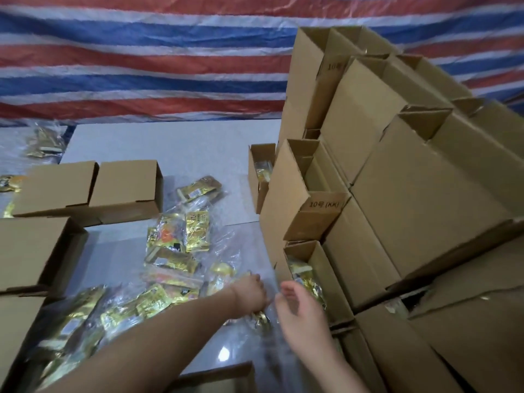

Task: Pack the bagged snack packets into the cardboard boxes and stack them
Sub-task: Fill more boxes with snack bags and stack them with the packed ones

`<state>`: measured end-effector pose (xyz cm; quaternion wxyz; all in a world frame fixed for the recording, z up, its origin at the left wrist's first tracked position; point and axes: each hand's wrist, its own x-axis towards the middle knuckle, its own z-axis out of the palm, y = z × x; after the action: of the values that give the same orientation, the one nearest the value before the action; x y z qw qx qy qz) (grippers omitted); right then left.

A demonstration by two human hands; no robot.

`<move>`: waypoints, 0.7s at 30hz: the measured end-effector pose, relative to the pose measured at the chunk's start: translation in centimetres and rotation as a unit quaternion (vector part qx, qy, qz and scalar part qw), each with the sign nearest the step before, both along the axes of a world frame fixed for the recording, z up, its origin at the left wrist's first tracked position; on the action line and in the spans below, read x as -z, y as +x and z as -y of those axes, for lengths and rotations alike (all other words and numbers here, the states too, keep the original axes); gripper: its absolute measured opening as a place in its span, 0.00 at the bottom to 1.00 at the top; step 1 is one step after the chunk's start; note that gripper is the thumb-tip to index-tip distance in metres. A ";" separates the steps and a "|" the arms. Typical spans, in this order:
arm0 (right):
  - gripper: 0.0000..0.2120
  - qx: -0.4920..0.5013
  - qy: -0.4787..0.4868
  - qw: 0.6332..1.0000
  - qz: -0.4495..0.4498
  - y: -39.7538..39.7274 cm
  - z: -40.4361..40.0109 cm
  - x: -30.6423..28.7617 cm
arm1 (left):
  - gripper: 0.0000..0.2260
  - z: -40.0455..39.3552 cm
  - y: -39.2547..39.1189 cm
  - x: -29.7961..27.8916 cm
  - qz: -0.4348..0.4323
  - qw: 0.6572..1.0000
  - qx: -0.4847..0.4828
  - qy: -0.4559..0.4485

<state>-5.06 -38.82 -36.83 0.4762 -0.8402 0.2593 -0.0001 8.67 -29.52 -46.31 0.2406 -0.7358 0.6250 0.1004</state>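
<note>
Clear bags of gold snack packets [175,251] lie scattered over the pale floor in the middle. My left hand [251,293] reaches in from the lower left and is closed on one bagged snack packet [262,320], whose gold contents show just below the fingers. My right hand [300,307] hovers right beside it with fingers spread, blurred, holding nothing I can make out. Just right of both hands an open cardboard box [320,259] on its side holds gold packets. It belongs to a tall stack of cardboard boxes [411,194] filling the right side.
Closed boxes [93,188] and another box [31,251] sit at the left. A further open box [259,177] with packets stands behind the stack's left edge. A box edge [221,375] shows at the bottom. A red, white and blue striped tarp [141,66] hangs behind.
</note>
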 end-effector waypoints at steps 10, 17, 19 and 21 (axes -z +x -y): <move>0.13 0.150 0.139 0.966 0.159 3.2 -3.8 -7.8 | 0.24 -10.2 1.0 -17.0 -0.342 0.648 -0.508 -0.453; 0.21 0.003 0.186 0.959 0.214 7.1 -10.2 -15.4 | 0.12 -13.7 0.2 -25.2 -0.334 0.462 -0.545 -0.615; 0.35 -0.052 0.193 0.959 0.200 7.8 -11.8 -17.6 | 0.11 -14.1 -0.6 -26.8 -0.331 0.429 -0.563 -0.624; 0.45 -0.092 0.187 0.960 0.188 8.4 -13.5 -19.2 | 0.18 -14.2 -1.5 -28.4 -0.389 0.399 -0.557 -0.616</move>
<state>3.30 -25.32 -17.64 0.6626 -0.7415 0.0818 -0.0658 7.18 -15.34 -17.96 -0.6561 -0.7508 -0.0043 0.0756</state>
